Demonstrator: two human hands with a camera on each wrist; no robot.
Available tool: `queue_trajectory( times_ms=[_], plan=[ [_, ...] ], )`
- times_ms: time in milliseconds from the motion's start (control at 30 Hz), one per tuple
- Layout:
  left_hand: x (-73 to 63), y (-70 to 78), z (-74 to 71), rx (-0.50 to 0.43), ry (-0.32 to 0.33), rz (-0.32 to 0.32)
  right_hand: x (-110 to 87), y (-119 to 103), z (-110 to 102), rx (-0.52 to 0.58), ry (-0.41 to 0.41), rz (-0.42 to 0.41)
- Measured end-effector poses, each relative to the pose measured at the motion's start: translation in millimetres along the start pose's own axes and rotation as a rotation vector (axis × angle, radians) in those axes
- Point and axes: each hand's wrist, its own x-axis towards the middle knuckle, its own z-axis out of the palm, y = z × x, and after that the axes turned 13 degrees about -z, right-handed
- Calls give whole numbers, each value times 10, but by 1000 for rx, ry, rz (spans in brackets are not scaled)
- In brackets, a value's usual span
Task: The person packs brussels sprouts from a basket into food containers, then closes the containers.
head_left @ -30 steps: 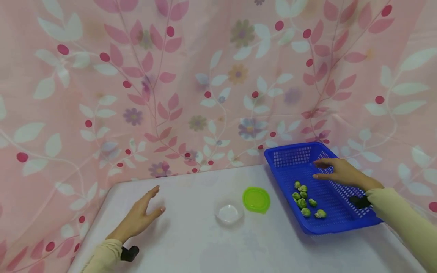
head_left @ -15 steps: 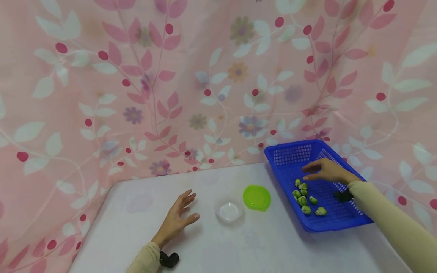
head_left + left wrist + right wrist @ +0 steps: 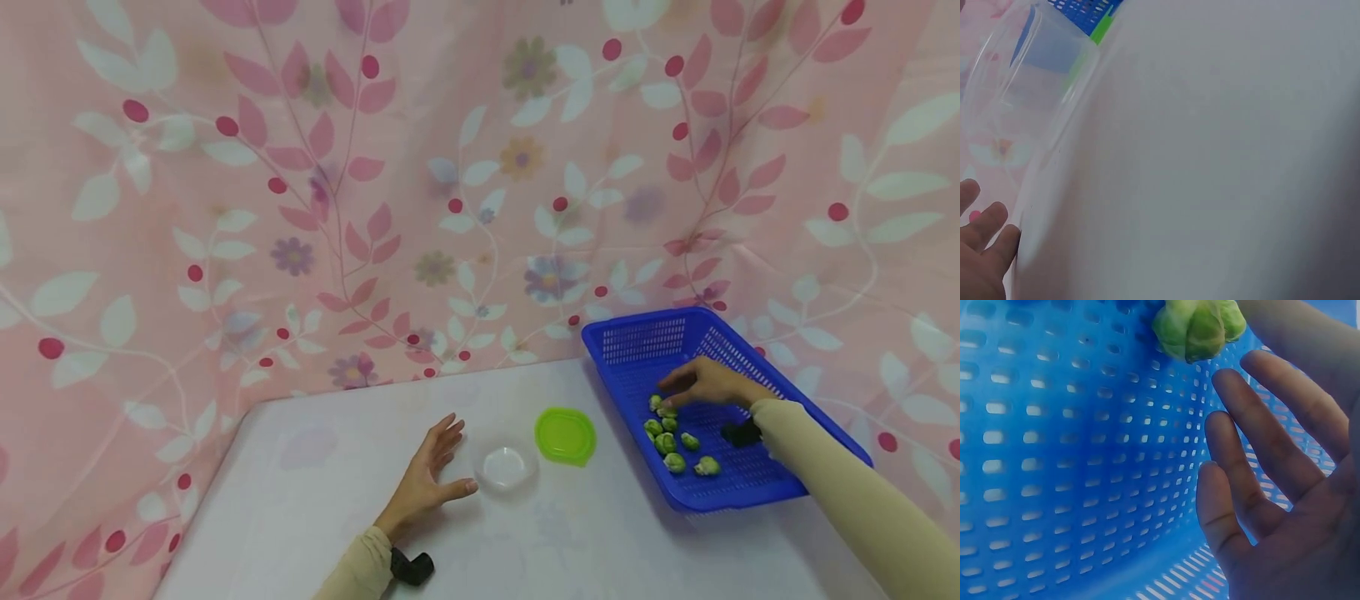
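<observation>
Several green Brussels sprouts (image 3: pixel 665 443) lie along the left side of a blue perforated basket (image 3: pixel 643 342). Inside the basket my right hand (image 3: pixel 711 385) reaches over the farthest sprouts, thumb and fingers apart. A sprout (image 3: pixel 1194 331) sits beside the fingers in the right wrist view; those fingers are extended and do not close round it. My left hand (image 3: pixel 429 477) is spread just left of a clear plastic bowl (image 3: pixel 506 468), holding nothing. Seen from the left wrist, the clear bowl (image 3: pixel 1041 81) stands a little beyond the fingertips.
A bright green lid (image 3: pixel 566 436) lies on the white table (image 3: pixel 300 517) between the bowl and the basket. A pink floral curtain (image 3: pixel 390 167) hangs behind the table's far edge. Black camera mounts are strapped to both wrists.
My left hand has moved right across the table to the bowl's side. My right hand has moved left and lowered toward the sprouts. Bowl, lid and basket have stayed in place.
</observation>
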Motion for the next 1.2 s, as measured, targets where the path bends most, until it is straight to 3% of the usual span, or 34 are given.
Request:
queue_trajectory(
  times_ms=[333, 633, 800, 1200],
  plan=[
    [13, -58, 98, 8, -9, 4, -3, 1, 38, 3, -13, 33],
    [7, -57, 148, 88, -1, -76, 19, 11, 77, 12, -17, 18],
    [26, -50, 183, 143, -1, -83, -8, 54, 99, 3, -12, 2],
    [-7, -31, 303, 161, 99, -108, 36, 32, 134, 7, -3, -52]
  ],
)
